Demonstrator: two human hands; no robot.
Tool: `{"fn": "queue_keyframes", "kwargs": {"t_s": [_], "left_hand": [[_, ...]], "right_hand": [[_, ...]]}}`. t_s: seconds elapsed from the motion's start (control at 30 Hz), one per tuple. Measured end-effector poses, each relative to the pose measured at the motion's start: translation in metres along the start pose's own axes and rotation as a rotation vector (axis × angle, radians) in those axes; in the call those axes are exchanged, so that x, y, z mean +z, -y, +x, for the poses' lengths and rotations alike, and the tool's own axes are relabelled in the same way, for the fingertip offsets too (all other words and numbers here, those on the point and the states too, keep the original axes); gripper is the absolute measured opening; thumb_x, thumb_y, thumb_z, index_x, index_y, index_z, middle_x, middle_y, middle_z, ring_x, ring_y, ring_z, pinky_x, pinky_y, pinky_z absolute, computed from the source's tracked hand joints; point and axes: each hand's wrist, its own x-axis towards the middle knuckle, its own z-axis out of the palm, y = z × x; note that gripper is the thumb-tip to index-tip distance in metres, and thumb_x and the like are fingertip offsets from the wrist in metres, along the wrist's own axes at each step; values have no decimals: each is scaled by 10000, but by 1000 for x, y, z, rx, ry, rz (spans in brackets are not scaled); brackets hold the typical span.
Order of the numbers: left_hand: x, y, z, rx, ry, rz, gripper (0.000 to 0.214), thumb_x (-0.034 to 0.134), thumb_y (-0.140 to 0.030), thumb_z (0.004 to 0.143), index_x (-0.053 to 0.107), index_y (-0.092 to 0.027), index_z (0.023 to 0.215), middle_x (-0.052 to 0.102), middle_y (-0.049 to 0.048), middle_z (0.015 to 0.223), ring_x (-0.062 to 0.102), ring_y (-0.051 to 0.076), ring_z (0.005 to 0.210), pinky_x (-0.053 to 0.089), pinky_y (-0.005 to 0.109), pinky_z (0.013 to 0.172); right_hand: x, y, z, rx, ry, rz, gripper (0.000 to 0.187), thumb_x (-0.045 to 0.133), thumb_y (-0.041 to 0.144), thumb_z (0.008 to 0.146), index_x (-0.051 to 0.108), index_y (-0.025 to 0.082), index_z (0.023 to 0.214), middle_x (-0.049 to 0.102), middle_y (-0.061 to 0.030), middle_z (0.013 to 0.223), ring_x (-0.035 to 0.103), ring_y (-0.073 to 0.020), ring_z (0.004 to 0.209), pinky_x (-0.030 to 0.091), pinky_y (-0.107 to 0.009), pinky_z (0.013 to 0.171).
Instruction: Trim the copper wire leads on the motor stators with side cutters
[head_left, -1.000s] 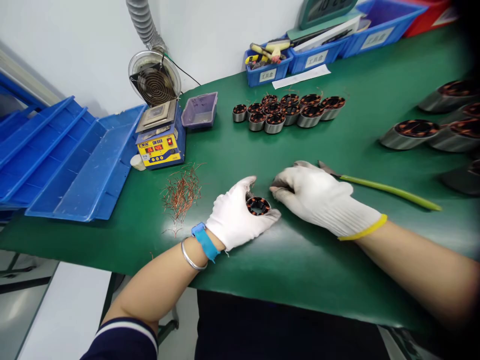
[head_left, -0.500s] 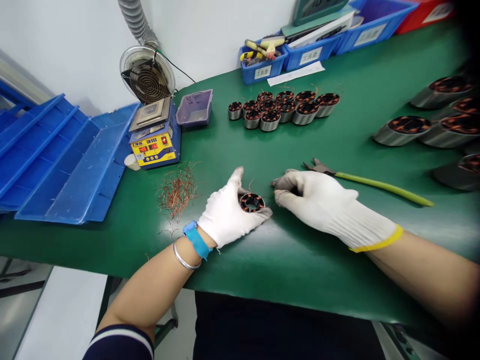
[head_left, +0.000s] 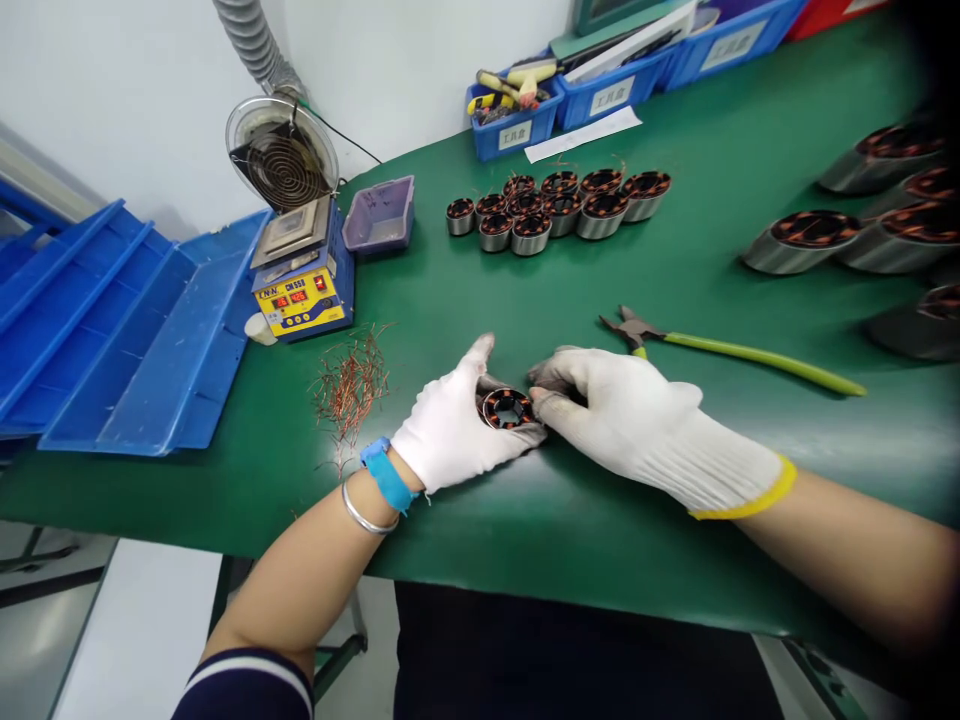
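My left hand point(head_left: 457, 425), in a white glove with greyed fingertips, is wrapped round a small motor stator point(head_left: 508, 408), a metal ring with copper windings and a black inside. The stator's open end faces up. My right hand point(head_left: 600, 405), gloved too, is closed in a pinch at the stator's right edge. What its fingertips grip, if anything, is hidden. Beyond the right hand lie cutting pliers point(head_left: 645, 330) with green handles. Clipped copper wire pieces point(head_left: 351, 388) form a loose pile left of my left hand.
Several stators point(head_left: 562, 208) stand grouped farther back, larger ones point(head_left: 806, 242) at right. A yellow-fronted solder pot point(head_left: 304, 300), a purple bin point(head_left: 380, 215) and a fan point(head_left: 285, 160) are back left. Blue trays point(head_left: 150, 340) sit far left; a tool box point(head_left: 516, 130) stands by the wall.
My right hand has moved left, up to the stator's edge. The left hand still holds the stator in nearly the same place. The camera view has shifted slightly.
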Motion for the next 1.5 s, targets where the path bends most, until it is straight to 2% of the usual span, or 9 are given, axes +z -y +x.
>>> {"fn": "queue_keyframes", "kwargs": {"t_s": [0.23, 0.37, 0.47, 0.6, 0.73, 0.9, 1.07, 1.37, 1.5], "left_hand": [[-7, 7, 3, 50, 25, 47, 963, 773, -449, 686, 314, -233, 1505, 706, 38, 1129, 668, 255, 1062, 514, 380, 973], [-15, 11, 5, 27, 44, 169, 1041, 793, -427, 663, 253, -222, 1528, 689, 72, 1163, 660, 311, 1071, 514, 441, 955], [-19, 11, 5, 37, 71, 250, 1041, 766, -431, 701, 195, -212, 1543, 682, 85, 1176, 656, 338, 1078, 518, 454, 929], [-21, 11, 6, 57, 94, 290, 973, 717, -406, 737, 201, -213, 1539, 687, 75, 1157, 669, 338, 1053, 531, 433, 894], [-23, 13, 9, 68, 94, 281, 989, 734, -416, 714, 218, -208, 1532, 684, 80, 1155, 666, 332, 1052, 530, 434, 899], [-17, 16, 6, 130, 37, 223, 965, 775, -416, 680, 306, -189, 1492, 663, 94, 1194, 642, 311, 1100, 512, 438, 966], [-5, 15, -3, 252, -68, 65, 395, 667, -354, 826, 586, -176, 1169, 663, 82, 1146, 643, 225, 1048, 516, 375, 961], [12, 18, 6, 380, -151, 180, 133, 535, -226, 768, 525, -199, 898, 596, 66, 921, 567, 225, 876, 501, 393, 833], [20, 20, 6, 383, -204, 209, 107, 500, -246, 771, 495, -207, 871, 570, 71, 896, 547, 230, 861, 491, 394, 804]], "right_hand": [[-12, -16, 6, -50, -108, -314, 290, 481, 410, 863, 693, 212, 861, 691, -96, 862, 646, -309, 808, 438, -383, 615], [-24, -25, -8, -503, -562, -172, 346, 531, 451, 881, 668, 155, 998, 678, -164, 1093, 652, -293, 956, 526, -380, 759], [-6, -20, -21, -854, -478, -65, 497, 535, 513, 889, 606, 128, 1196, 660, -170, 1200, 681, -249, 897, 546, -330, 698], [30, -11, -17, -516, -270, -174, 553, 506, 493, 882, 544, 220, 1362, 695, -92, 1177, 687, -239, 705, 442, -321, 496], [32, -14, -2, -330, -48, -101, 388, 435, 460, 918, 673, 304, 1182, 734, -21, 1067, 692, -246, 872, 444, -300, 589], [13, -14, 3, -277, 58, -11, 344, 426, 393, 899, 720, 290, 1044, 739, 1, 1050, 676, -236, 934, 439, -299, 647], [6, -11, 4, -257, 125, 17, 317, 430, 363, 881, 712, 280, 1000, 739, -1, 998, 669, -226, 907, 421, -295, 641], [-2, -18, -3, -260, 64, -58, 271, 460, 372, 841, 708, 283, 905, 729, -3, 881, 647, -222, 789, 336, -278, 533], [-9, -29, 5, -291, 101, 205, 352, 455, 447, 861, 706, 249, 1007, 735, -32, 917, 657, -217, 779, 461, -305, 624]]}}
